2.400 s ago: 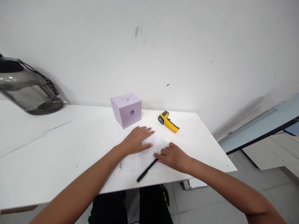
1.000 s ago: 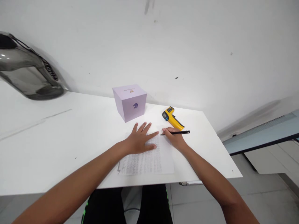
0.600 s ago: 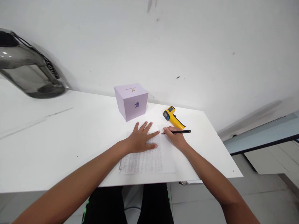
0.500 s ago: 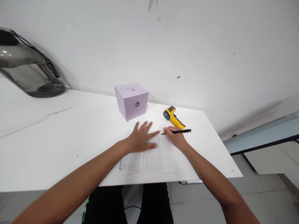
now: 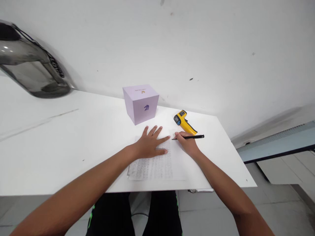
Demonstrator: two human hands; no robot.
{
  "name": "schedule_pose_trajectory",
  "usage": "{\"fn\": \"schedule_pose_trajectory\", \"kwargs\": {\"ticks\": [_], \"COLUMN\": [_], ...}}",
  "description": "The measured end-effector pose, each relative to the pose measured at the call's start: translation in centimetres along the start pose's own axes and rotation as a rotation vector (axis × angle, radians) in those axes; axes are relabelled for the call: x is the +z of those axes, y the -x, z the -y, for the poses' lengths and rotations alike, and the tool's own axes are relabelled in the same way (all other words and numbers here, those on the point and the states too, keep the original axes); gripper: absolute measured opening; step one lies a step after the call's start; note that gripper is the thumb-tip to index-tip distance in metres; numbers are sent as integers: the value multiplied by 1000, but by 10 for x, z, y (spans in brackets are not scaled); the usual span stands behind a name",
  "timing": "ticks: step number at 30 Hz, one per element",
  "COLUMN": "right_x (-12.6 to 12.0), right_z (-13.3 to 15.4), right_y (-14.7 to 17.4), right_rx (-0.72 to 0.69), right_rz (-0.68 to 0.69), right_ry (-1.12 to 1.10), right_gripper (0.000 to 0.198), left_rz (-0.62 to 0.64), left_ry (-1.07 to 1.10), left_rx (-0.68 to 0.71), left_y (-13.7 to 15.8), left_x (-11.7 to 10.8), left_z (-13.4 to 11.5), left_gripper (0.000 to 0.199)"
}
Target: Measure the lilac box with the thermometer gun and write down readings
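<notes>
A sheet of paper (image 5: pixel 157 168) covered with rows of handwriting lies near the front edge of the white table. Flat across its upper part rests my left hand (image 5: pixel 150 145), fingers spread, hiding some of the writing. My right hand (image 5: pixel 186 142) grips a black pen (image 5: pixel 194 136) at the paper's upper right. The pen's tip points left, close to my left index finger, and its back end sticks out to the right. Just beyond my right hand lies a yellow infrared thermometer (image 5: pixel 185 123) with a black and blue display end.
A lilac box (image 5: pixel 141 104) stands near the wall, beyond my left hand. At the far left is a grey transparent bottle (image 5: pixel 36 68) with a black strap. The white table (image 5: pixel 61 144) meets the wall at the back and ends at the right.
The whole view has shifted slightly, with things on the table appearing a little higher and further right. Both hands keep nearly the same places on the paper, and the pen stays held.
</notes>
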State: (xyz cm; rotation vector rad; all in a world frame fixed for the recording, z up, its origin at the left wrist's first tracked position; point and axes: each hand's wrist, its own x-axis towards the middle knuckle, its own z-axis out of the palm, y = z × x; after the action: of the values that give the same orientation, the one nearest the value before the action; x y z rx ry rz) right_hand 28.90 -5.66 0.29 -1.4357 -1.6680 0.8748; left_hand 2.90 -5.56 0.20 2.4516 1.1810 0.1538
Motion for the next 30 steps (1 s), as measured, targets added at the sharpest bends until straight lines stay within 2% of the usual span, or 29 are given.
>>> {"fn": "schedule_pose_trajectory", "kwargs": {"ticks": [6, 12, 17, 22, 26, 30], "right_x": [-2, -2, -3, -4, -4, -4], "right_z": [3, 10, 14, 14, 13, 11], "right_y": [0, 0, 1, 2, 3, 2], "right_rx": [8, 37, 52, 37, 30, 45], "right_rz": [42, 14, -4, -13, -23, -18], "right_ry": [-10, -8, -11, -2, 1, 3], "right_gripper": [47, 46, 45, 46, 47, 48], "left_rz": [36, -18, -3, -64, -15, -24], "left_ry": [-34, -33, -28, -19, -25, -27], "left_rx": [-23, 4, -2, 18, -2, 0], "left_y": [0, -2, -2, -2, -2, -1], "left_x": [-1, 3, 6, 9, 6, 4], "left_z": [-3, 2, 4, 7, 3, 1], "left_gripper": [85, 84, 84, 84, 85, 84]}}
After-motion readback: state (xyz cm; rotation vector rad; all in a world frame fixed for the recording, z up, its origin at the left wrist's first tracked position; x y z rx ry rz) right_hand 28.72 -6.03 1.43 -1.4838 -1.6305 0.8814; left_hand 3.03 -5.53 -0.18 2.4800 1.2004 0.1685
